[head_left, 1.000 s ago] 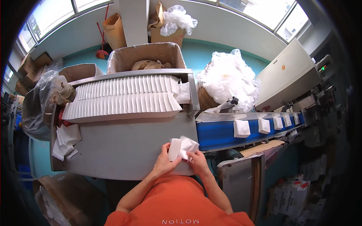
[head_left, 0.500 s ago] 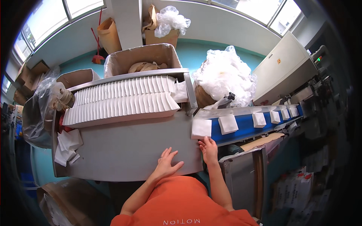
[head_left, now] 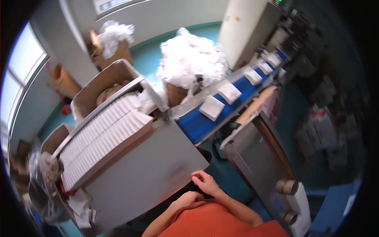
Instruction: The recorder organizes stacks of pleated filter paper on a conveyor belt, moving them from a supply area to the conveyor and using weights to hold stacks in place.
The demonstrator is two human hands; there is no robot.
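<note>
My left hand [head_left: 188, 200] lies against the front of my orange shirt, its fingers loosely stretched and nothing visible in them. Just above and right of it, my right hand [head_left: 206, 184] is at the near edge of the grey metal table [head_left: 158, 166]. Its fingers are slightly bent, with a gap to the thumb, and it appears to hold nothing. Long rows of upright white folded napkins [head_left: 108, 140] stand along the table's far side. From the table's right corner runs a blue conveyor belt [head_left: 191, 128], carrying several small stacks of white napkins [head_left: 212, 108].
Loose white napkins [head_left: 81, 207] lie at the table's left end. Behind it stands a large carton [head_left: 89, 93]; a heap of clear plastic [head_left: 191, 57] is beside the belt. A metal-topped cart [head_left: 252, 148] stands right of me, with a white cabinet [head_left: 241, 31] farther off.
The view has turned right and tilted. Both hands have drawn back toward my body. The napkin stack at the table's corner by my right hand is gone from there; the belt's near end shows bare.
</note>
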